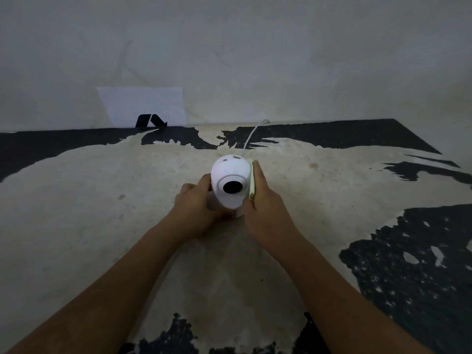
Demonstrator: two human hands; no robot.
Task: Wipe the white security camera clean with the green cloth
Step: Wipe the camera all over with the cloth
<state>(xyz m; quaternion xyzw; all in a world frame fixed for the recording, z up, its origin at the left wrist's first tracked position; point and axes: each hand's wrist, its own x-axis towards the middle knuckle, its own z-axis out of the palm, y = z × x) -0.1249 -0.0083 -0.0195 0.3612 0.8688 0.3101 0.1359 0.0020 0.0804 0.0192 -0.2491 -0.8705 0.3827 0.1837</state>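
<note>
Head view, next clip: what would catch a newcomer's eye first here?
The white security camera at centre, its dark lens facing the viewer, stands out against the worn, black-patched surface. The left hand steadies its left side while the right hand presses the green cloth against its right side. A white cable trails back toward the wall, where a white sheet leans.

Dim, flat light is covering the scene, casting no hard shadows; the white camera is glowing overexposed, its detail washing out; the picture is looking soft and grainy; wide-angle distortion is bending the edges.
</note>
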